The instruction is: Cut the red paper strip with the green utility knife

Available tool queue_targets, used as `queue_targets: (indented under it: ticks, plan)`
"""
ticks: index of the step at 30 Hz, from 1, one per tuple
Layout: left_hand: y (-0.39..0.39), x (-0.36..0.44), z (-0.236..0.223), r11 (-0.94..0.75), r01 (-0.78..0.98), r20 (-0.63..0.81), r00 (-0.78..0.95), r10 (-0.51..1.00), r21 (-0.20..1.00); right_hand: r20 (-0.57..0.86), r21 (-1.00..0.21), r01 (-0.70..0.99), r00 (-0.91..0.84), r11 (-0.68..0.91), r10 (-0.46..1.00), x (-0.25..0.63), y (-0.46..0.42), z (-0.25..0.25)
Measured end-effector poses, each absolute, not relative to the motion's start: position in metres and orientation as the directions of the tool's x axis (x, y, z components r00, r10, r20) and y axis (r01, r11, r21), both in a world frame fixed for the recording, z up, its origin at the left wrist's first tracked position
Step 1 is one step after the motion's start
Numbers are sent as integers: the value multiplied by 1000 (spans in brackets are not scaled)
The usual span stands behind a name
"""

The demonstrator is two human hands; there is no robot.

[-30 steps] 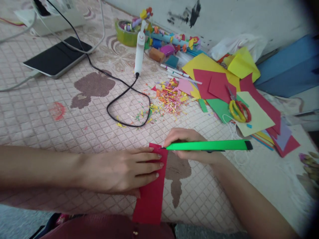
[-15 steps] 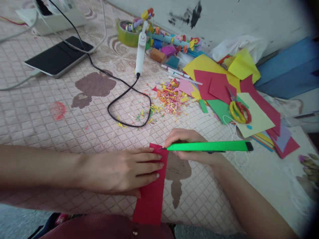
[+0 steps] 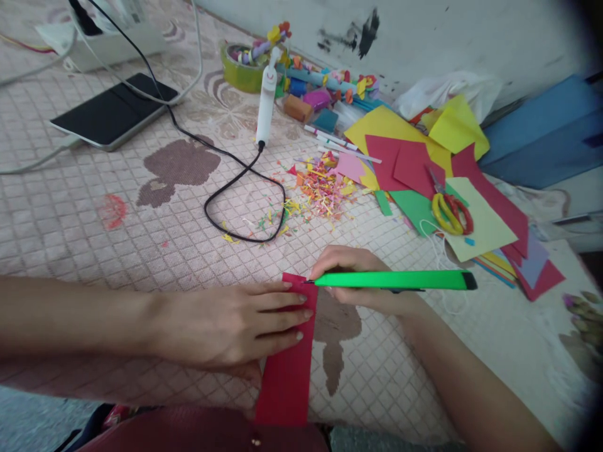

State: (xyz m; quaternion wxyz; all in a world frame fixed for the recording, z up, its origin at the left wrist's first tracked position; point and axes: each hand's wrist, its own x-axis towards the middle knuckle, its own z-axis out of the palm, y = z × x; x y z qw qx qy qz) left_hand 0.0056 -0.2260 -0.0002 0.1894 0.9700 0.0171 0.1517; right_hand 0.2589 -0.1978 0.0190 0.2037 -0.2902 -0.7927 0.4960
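Observation:
A long strip of red paper (image 3: 286, 389) lies on the cloth in front of me, its near end reaching my clothing. My left hand (image 3: 235, 323) lies flat across it, fingers stretched out and pressing on the upper part. My right hand (image 3: 351, 267) pinches a bright green utility knife (image 3: 396, 280) with a black end. Its dark, thin tip touches the strip near the top right edge, just beyond my left fingertips. The right hand's lower fingers are partly hidden behind the knife.
Paper scraps (image 3: 325, 188) lie beyond my hands, near a white glue gun (image 3: 266, 107) with a looping black cord. Coloured paper sheets (image 3: 391, 160) and scissors (image 3: 447, 213) are at right. A tablet (image 3: 113, 113) and a power strip (image 3: 103, 44) sit at left.
The view has shifted very slightly. Both hands, the knife and the red strip stay in nearly the same place, with the knife's tip still at the strip's upper edge.

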Motion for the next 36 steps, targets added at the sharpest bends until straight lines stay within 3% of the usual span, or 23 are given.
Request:
queue_targets:
  ticks: [16,21,30,36]
  plan:
    - [-227,7,1,-949,-15,208,977,54,316,34,-919,230,-764,321,644,261,-197,19]
    - [-227,7,-1,-947,-30,245,968,52,320,35,-916,233,-764,326,645,262,-197,18]
    - [-238,9,-2,-960,63,217,968,126,274,25,-906,271,-734,326,679,259,-203,22]
    - [-232,8,3,-962,1,207,977,59,273,16,-911,265,-741,315,672,261,-201,20]
